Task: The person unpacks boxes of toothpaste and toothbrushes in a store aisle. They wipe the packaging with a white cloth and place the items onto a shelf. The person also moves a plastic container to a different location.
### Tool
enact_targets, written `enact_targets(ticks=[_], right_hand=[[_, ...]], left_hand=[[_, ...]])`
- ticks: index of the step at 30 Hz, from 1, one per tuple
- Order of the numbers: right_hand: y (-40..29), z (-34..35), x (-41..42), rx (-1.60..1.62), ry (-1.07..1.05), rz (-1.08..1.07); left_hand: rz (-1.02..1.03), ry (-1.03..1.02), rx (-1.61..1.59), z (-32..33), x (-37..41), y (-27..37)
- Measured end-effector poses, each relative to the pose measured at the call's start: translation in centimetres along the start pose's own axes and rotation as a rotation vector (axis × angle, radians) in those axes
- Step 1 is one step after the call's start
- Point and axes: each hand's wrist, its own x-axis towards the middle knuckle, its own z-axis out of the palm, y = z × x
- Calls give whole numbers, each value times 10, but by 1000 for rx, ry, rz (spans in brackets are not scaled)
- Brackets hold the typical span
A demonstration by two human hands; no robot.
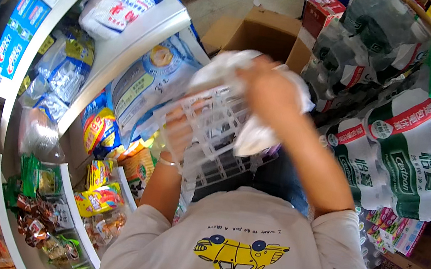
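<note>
My left hand [179,131] grips a clear plastic grid rack [213,123] by its left side, partly seen through the plastic. The rack is tilted in front of my body, above my lap. A white cloth [259,135] is in my right hand [271,90], which is blurred. The cloth drapes over the rack's upper right part and hides it. Whether the fingers of my right hand also touch the rack, I cannot tell.
Shelves [127,51] with packaged goods curve along the left, with snack packets [99,200] lower down. An open cardboard box [263,34] stands beyond the cloth. Shrink-wrapped water bottles [409,165] are stacked close on the right. A large blue bag [147,85] leans near the rack.
</note>
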Motion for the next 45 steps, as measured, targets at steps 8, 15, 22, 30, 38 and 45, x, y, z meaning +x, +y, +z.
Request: enact_targets(ticks=[8,15,22,30,38,45], right_hand=[[58,-55,-44,384,1084,-22],[-2,77,-31,344,95,0],[12,100,-49,323,-510,-12],[-10,86,-14,329,334,-234],[-10,117,-45,280,-388,-272],[-25,78,-11,447,176,-341]], left_hand=[[121,430,1196,-16,39,13],[12,609,830,-37,77,-12],[-95,626,695,-64,86,-7],[-287,457,669,-26,96,-19],[-242,490,572,-52,89,-13],[-280,193,518,-84,92,-9]])
